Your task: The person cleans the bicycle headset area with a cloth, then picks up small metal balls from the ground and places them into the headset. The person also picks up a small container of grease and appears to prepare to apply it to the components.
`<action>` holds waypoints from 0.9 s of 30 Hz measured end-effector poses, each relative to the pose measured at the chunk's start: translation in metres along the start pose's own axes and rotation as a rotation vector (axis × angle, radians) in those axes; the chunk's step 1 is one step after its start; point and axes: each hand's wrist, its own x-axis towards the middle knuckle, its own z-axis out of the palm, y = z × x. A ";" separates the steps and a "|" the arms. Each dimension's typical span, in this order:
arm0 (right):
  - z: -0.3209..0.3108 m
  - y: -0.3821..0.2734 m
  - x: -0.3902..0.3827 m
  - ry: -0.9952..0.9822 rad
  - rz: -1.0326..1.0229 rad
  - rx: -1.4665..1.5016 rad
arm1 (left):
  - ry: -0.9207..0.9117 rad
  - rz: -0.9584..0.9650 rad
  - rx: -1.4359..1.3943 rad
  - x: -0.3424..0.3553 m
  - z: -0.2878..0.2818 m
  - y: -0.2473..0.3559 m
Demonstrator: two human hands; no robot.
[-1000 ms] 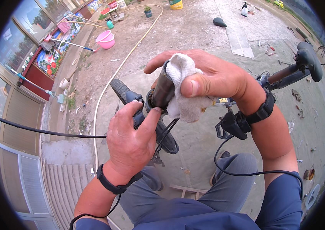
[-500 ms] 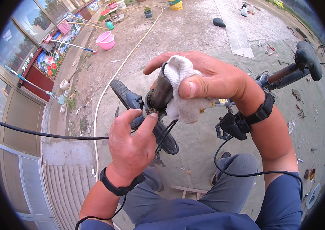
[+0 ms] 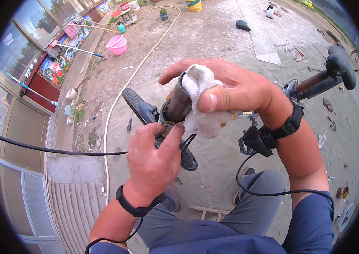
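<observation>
Tube [image 3: 180, 103] and cloth [image 3: 205, 125] within grasping right fingers [image 3: 218, 100], left fingers [image 3: 171, 140] at base, hold unclear

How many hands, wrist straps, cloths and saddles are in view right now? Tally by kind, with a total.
Hands: 2 (left hand, right hand)
Wrist straps: 2 (left strap, right strap)
Cloths: 1 (white cloth)
Saddles: 2 (top saddle, right-side saddle)
Total: 7
</observation>
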 end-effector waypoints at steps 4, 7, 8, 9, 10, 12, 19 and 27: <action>0.001 0.000 0.000 -0.002 -0.008 0.006 | -0.040 0.043 -0.043 -0.005 -0.004 0.002; 0.001 0.003 0.000 0.017 0.003 0.039 | 0.055 0.045 -0.041 -0.006 -0.005 -0.001; 0.002 0.004 0.000 0.026 0.003 0.043 | 0.032 0.042 -0.043 -0.005 -0.007 -0.003; 0.003 0.005 0.001 0.039 -0.003 0.039 | 0.027 0.055 -0.035 -0.004 -0.008 -0.006; 0.003 0.005 0.001 0.050 -0.007 0.027 | 0.019 0.059 -0.021 -0.002 -0.009 -0.008; 0.003 0.005 0.000 0.041 -0.007 0.057 | 0.009 0.070 -0.018 -0.001 -0.011 -0.010; 0.007 0.004 -0.003 0.036 -0.026 0.028 | 0.118 0.030 -0.065 -0.012 -0.010 -0.018; 0.014 0.000 -0.009 0.048 0.042 0.101 | 0.077 0.028 -0.085 -0.017 -0.013 -0.017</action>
